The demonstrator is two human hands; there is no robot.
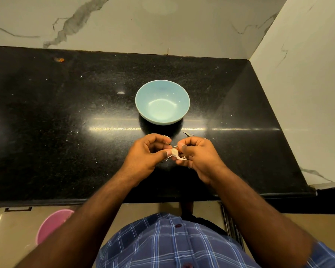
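Peeling a clove over the table, head view. At centre frame, just below the bowl, both hands meet above the black table [66,113]. The left hand [145,151] pinches a small pale clove [174,151], seemingly garlic, between thumb and curled fingers. The right hand [199,157] closes thumb and forefinger on the clove's other end, where a strip of papery skin [182,158] hangs loose toward the lower right. The remaining fingers of both hands are curled in; their tips are partly hidden.

Step in hand, as judged: stripping the skin, which is only partly off. The next move likely calls for a firm hold by the left hand while the right draws the strip away. The bare clove would then be carried up the frame and dropped into the bowl.

Containers: the light blue bowl [153,93] stands upright just above the hands and holds nothing. A pink bucket [50,223] sits on the floor at lower left; its contents cannot be seen.

A few scraps [188,134] of skin lie on the table between the bowl and the right hand.
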